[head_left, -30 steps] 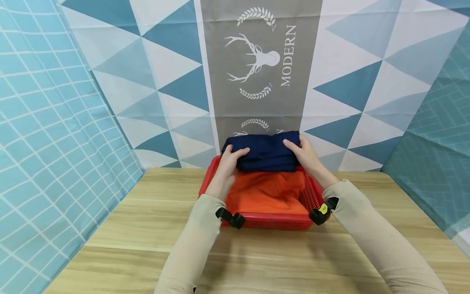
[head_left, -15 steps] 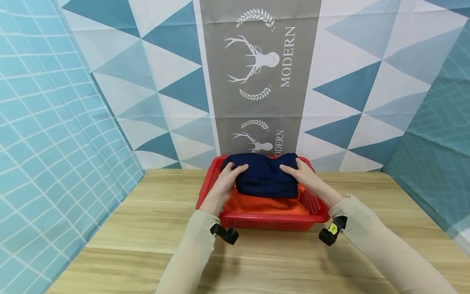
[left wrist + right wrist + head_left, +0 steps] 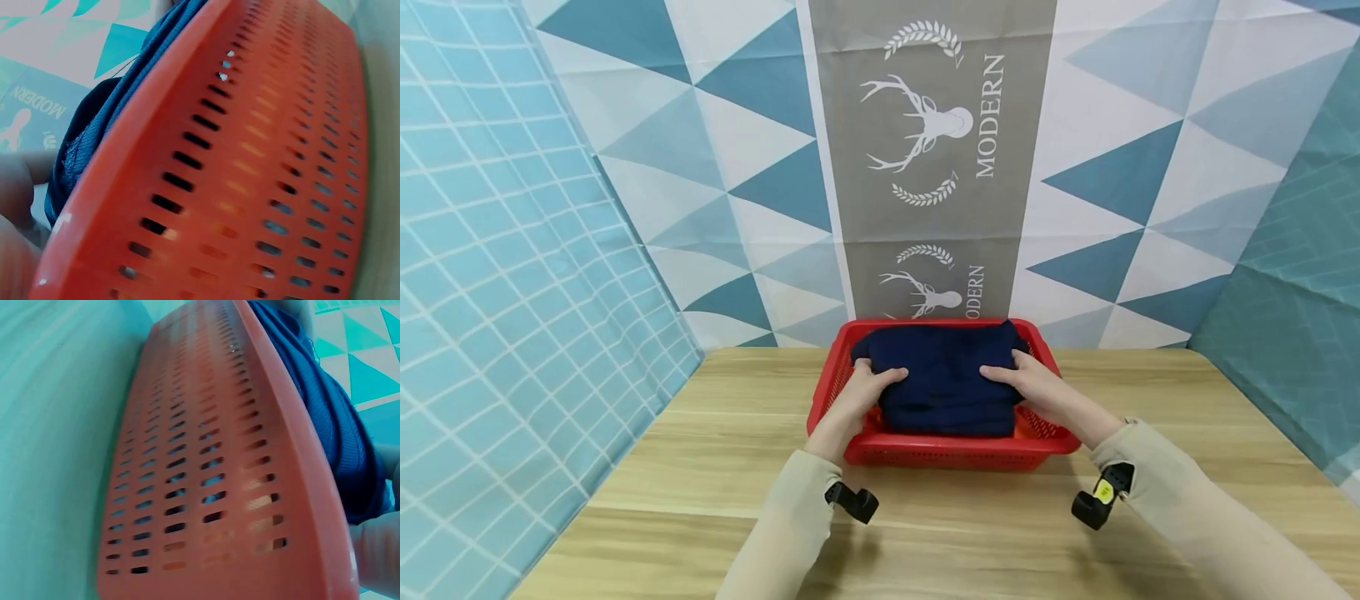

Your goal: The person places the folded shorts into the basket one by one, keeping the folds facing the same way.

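A folded navy garment [image 3: 946, 379] lies inside the red plastic basket [image 3: 951, 450], filling most of its opening. My left hand [image 3: 859, 398] grips the garment's left side, thumb on top and the other fingers down at the edge. On the opposite side my right hand [image 3: 1043, 392] holds it the same way. A strip of orange cloth [image 3: 1024, 425] shows beneath its right front corner. Ribbed navy fabric [image 3: 94, 140] bulges above the basket rim in the left wrist view. Layered folds of the garment [image 3: 325, 419] appear past the rim in the right wrist view.
The basket stands on a light wood table [image 3: 715, 492], near its back edge. Behind it hangs a patterned backdrop [image 3: 925, 167] with deer heads and triangles. Blue gridded cloth [image 3: 520, 292] borders the left, teal cloth [image 3: 1292, 317] the right.
Both hands have lowered the navy garment from above the basket's back down into it and toward the front. It now covers nearly all of the orange cloth.
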Demonstrator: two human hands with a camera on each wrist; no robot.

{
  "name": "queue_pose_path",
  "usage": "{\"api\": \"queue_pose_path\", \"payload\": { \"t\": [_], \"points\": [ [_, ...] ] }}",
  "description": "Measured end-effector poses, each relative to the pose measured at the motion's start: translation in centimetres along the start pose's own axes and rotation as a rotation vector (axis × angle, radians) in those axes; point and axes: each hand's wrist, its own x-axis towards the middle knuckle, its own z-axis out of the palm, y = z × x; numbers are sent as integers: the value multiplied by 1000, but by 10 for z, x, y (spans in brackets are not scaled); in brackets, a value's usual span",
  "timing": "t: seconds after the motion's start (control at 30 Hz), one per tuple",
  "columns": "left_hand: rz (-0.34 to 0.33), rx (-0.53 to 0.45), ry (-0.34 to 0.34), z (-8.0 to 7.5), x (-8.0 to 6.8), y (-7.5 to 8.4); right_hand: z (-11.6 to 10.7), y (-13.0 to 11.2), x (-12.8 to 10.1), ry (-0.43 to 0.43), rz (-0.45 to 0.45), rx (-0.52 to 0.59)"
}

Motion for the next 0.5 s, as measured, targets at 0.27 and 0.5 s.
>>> {"api": "queue_pose_path", "payload": {
  "t": [0.27, 0.5],
  "points": [
    [126, 210, 214, 6, -3, -7, 4, 7, -12, 185, -38, -356],
    [435, 743, 161, 4, -13, -1, 7, 17, -15, 334, -500, -826]
  ]
}}
